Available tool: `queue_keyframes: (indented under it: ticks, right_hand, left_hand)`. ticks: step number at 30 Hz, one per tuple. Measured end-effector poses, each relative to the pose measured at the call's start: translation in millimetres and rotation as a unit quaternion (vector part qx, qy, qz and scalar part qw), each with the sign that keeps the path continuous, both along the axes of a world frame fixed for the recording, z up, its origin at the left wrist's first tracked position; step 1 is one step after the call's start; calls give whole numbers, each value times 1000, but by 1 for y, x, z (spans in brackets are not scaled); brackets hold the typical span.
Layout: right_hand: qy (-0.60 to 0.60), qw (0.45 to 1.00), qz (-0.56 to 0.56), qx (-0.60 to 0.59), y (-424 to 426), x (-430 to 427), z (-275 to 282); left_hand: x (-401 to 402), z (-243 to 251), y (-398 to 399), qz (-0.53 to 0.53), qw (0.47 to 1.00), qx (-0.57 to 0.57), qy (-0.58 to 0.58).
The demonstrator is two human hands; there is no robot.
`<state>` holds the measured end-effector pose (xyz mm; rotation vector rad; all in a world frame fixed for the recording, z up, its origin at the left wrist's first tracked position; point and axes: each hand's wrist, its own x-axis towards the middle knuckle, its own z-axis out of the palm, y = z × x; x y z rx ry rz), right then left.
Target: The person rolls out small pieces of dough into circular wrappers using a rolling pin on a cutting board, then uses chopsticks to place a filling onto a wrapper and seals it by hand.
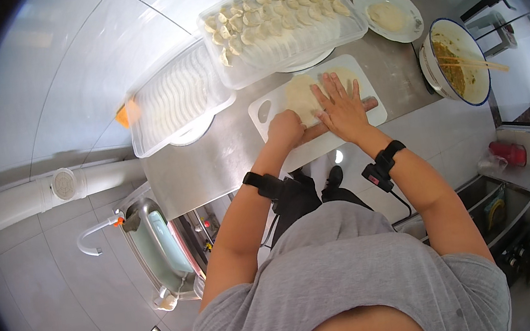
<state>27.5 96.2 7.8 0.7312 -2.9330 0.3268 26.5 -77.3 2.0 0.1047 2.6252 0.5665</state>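
A white cutting board [372, 84] with a handle hole lies before me on the steel counter. Two pale, flat rounds of dough rest on it side by side, the left dough round [300, 92] and the right dough round [345, 75]. Along the board's near side runs a wooden rolling pin [314, 133]. My left hand [286, 127] is curled over the pin's left end, at the dough's edge; whether it grips pin or dough is hidden. Flat and spread, my right hand [341, 106] lies across the pin, fingertips reaching over the dough.
Behind the board, a clear plastic tray [281, 57] holds rows of dumplings. Left of it stands another ridged tray [176, 89]. A plate [412, 23] and a filling bowl [484, 64] with chopsticks [476, 63] stand right. A sink [149, 249] is at lower left.
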Motion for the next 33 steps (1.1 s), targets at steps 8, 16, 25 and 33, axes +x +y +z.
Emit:
queue_keyframes:
  ticks: [8,16,25,33]
  right_hand:
    - [-56,997,50,25,26,56,9]
    - [-2,1000,9,15,6,17,2]
    - [-18,999,29,-6,16,36,5]
    - [-43,998,41,24,13,46,7]
  left_hand:
    - [3,-5,-23,25,986,138,-85]
    - [1,3,-8,0,999,32,-42]
    - [-2,-2,-18,-75,980,129,-130]
    - [5,-14,-28,72,987,139,-38]
